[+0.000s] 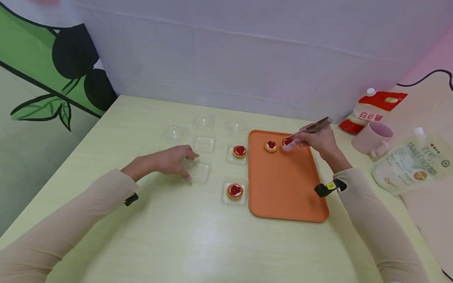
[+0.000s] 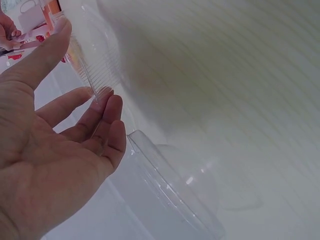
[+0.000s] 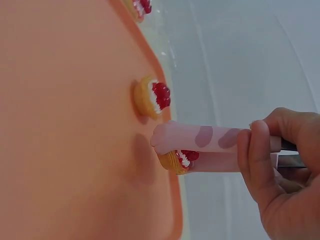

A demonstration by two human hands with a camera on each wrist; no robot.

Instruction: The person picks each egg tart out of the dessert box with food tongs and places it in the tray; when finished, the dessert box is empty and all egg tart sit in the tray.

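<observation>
In my right hand I grip metal tongs with pink paw-shaped tips. Between those tips sits a small fruit tart with red topping and white cream, over the far part of the orange tray. Beside it another tart rests on the tray. My left hand holds a clear plastic container base at its left side, thumb and fingertips at its edges. Two more tarts sit in clear bases left of the tray, the nearer tart close to me.
Another clear base lies beyond my left hand. Several clear domed lids stand farther back. Right of the tray are a pink mug, a red and white bag and a pale spouted pouch.
</observation>
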